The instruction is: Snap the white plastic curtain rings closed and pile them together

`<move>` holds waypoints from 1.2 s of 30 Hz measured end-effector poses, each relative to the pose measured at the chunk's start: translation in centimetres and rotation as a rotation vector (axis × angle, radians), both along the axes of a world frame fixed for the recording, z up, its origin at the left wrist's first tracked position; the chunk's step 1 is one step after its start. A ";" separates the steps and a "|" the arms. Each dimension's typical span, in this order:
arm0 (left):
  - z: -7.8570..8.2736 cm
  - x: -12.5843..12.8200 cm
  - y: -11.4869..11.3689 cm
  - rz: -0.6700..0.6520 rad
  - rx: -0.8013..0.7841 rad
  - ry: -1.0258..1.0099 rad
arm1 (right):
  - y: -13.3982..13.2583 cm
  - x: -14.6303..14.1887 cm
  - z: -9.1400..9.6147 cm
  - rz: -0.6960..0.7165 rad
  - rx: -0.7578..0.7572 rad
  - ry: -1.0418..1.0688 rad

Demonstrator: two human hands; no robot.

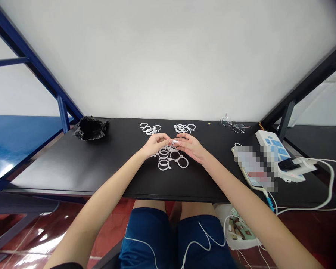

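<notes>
My left hand point(156, 144) and my right hand point(190, 146) meet over the middle of a black table point(106, 164). Between their fingertips both pinch a small white plastic ring piece point(174, 142). Just below the hands lies a cluster of several white rings point(170, 158). Two more small piles of white rings sit further back, one on the left point(150, 128) and one on the right point(184, 128).
A crumpled black bag point(90, 128) lies at the back left. Eyeglasses point(234, 126) rest at the back right. A white power strip point(277, 149) with cables and a phone point(253, 170) occupy the right side. Blue and dark frame struts rise at both sides.
</notes>
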State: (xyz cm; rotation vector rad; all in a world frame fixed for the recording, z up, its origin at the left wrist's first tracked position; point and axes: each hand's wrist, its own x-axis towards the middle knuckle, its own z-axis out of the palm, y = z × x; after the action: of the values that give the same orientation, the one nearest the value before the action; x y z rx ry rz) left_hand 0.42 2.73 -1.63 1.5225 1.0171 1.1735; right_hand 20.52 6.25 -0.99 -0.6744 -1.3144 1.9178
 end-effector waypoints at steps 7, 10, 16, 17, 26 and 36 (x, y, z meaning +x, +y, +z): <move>-0.1 -0.1 0.0 -0.017 -0.018 0.016 | 0.1 0.2 -0.1 0.051 -0.043 0.026; 0.2 -0.1 -0.1 -0.016 -0.031 0.027 | 0.1 0.2 0.0 0.061 -0.056 0.024; 0.5 0.2 -0.2 0.004 -0.040 0.061 | 0.0 0.0 -0.2 0.064 -0.011 -0.008; 0.5 0.2 -0.2 0.010 -0.036 0.078 | 0.0 0.0 -0.3 0.056 -0.005 -0.016; 0.8 0.9 -1.1 0.163 0.344 0.463 | 0.1 -0.1 -0.4 0.008 0.010 -0.009; 0.9 0.9 -1.0 0.075 0.247 0.394 | 0.1 0.0 -0.2 0.016 -0.013 0.001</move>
State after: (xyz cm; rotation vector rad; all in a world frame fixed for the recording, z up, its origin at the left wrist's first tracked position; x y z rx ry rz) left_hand 1.33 1.78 -0.73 1.9797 1.2291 1.1047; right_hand 20.49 6.38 -1.23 -0.6717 -1.3116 1.9415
